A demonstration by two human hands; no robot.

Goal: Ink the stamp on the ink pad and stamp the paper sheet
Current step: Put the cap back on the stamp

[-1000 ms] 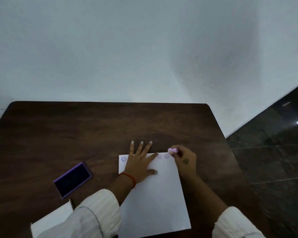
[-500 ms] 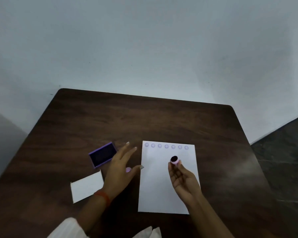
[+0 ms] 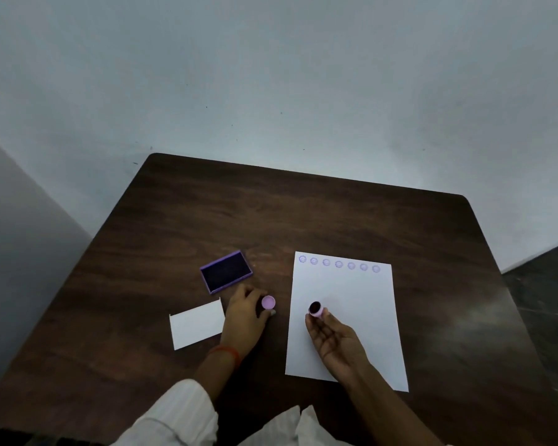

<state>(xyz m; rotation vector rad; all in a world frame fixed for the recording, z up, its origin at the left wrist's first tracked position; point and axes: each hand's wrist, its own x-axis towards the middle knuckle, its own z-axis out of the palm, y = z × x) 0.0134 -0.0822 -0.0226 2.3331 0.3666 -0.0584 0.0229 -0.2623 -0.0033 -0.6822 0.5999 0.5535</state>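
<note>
A white paper sheet [image 3: 345, 320] lies on the dark wooden table [image 3: 303, 220], with a row of several purple round prints along its top edge. My right hand [image 3: 334, 339] is palm up over the sheet and pinches a small pink stamp [image 3: 316, 309], its dark inked face turned toward me. My left hand [image 3: 247, 317] rests on the table left of the sheet, fingers closed around a small pink cap [image 3: 268, 302]. The purple ink pad [image 3: 226, 275] lies open just beyond my left hand.
A small white card [image 3: 197, 323] lies left of my left hand. The table's far edge meets a pale wall. Dark floor tiles [image 3: 545, 300] show past the table's right edge.
My right hand lifted the stamp off the sheet's top row and turned its face up. My left hand left the sheet, moved left and closed on the pink cap. The head camera shifted.
</note>
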